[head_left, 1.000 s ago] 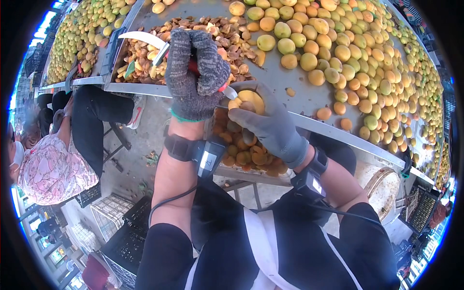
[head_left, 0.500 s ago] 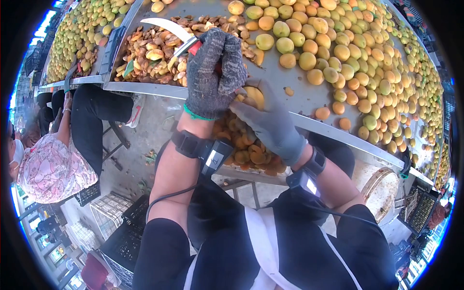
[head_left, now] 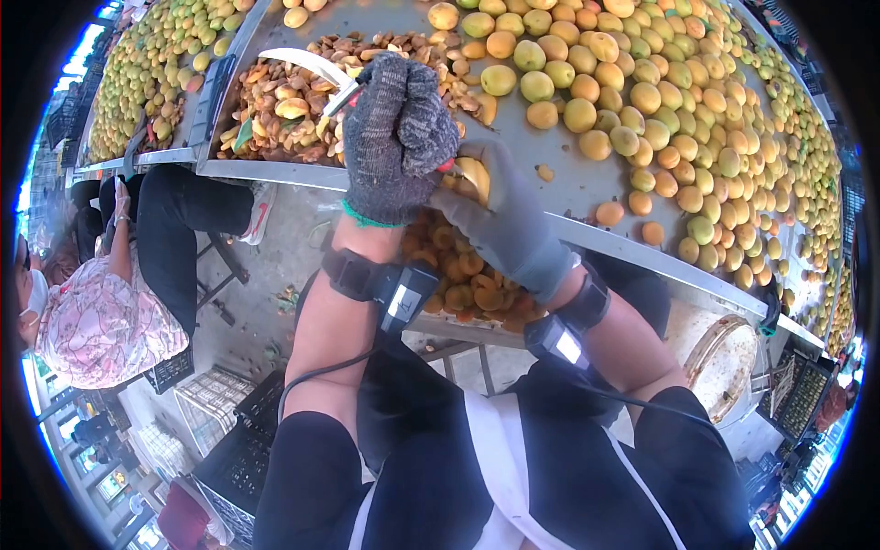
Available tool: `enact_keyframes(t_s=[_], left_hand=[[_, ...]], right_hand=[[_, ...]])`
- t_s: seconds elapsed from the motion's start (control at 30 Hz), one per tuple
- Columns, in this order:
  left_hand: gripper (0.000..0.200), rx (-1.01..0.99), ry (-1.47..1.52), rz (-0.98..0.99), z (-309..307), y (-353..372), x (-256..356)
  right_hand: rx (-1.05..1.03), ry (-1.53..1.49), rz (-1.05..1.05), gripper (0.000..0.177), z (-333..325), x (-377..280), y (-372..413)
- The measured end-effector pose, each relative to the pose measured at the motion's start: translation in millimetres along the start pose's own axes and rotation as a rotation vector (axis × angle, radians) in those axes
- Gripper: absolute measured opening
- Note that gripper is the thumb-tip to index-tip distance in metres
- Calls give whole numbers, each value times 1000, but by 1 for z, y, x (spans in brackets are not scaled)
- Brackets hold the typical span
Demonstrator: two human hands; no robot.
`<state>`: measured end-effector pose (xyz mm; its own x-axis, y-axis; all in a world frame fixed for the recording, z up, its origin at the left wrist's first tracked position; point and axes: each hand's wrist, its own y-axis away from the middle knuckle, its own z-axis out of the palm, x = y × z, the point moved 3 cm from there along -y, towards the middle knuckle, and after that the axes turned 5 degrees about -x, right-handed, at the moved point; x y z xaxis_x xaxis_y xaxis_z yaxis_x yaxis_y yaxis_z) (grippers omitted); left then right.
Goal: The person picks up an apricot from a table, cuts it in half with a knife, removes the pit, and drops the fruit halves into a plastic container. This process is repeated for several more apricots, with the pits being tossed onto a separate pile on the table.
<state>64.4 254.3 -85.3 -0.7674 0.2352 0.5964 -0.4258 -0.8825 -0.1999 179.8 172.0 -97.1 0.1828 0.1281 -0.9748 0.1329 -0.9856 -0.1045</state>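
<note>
My left hand [head_left: 396, 137], in a dark knitted glove, is shut on a red-handled knife [head_left: 316, 67] whose curved blade points up and left over a heap of pits. My right hand [head_left: 509, 225], in a grey glove, holds a cut apricot [head_left: 473, 176] right against the left hand, its yellow flesh showing. Both hands hover over a container of apricot halves [head_left: 467, 280] at the table's near edge.
The metal table [head_left: 568, 174] carries many whole apricots [head_left: 660, 82] to the right and a pile of brown pits [head_left: 284, 101] to the left. A seated person in a floral top [head_left: 96, 321] works at the left. Black crates [head_left: 243, 454] stand on the floor below.
My left hand with the knife rose and shifted right, the blade swinging up over the pits. My right hand turned the apricot and drew closer to the left hand.
</note>
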Motion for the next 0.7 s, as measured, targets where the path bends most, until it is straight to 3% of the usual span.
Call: enact_keyframes(t_s=[0.13, 0.2, 0.23, 0.33, 0.4, 0.43, 0.53, 0.6, 0.7], left_hand=[[32, -69, 203, -77, -5, -5, -4], [33, -14, 211, -101, -12, -7, -8], [33, 37, 219, -132, -16, -9, -11], [33, 15, 222, -154, -17, -11, -11], [34, 5, 238, -163, -17, -12, -10], [33, 9, 281, -178, -17, -12, -10], [32, 86, 290, -176, -22, -14, -15], [32, 230, 186, -137, -25, -15, -19], [32, 176, 253, -100, -26, -20, -9]], right_hand=[[-39, -97, 54, 45, 0, 4, -1], [-82, -325, 340, 48, -1, 11, -2], [-83, -326, 340, 48, 0, 13, -2], [-53, -260, 164, 49, -2, 16, -5], [-74, -100, -78, 49, -4, 11, -7], [-74, -99, -78, 49, -4, 10, -7], [-82, -214, 26, 49, -5, 4, -8], [-77, -512, 606, 47, -8, -2, -9], [-225, -697, 465, 42, -9, 6, -14]])
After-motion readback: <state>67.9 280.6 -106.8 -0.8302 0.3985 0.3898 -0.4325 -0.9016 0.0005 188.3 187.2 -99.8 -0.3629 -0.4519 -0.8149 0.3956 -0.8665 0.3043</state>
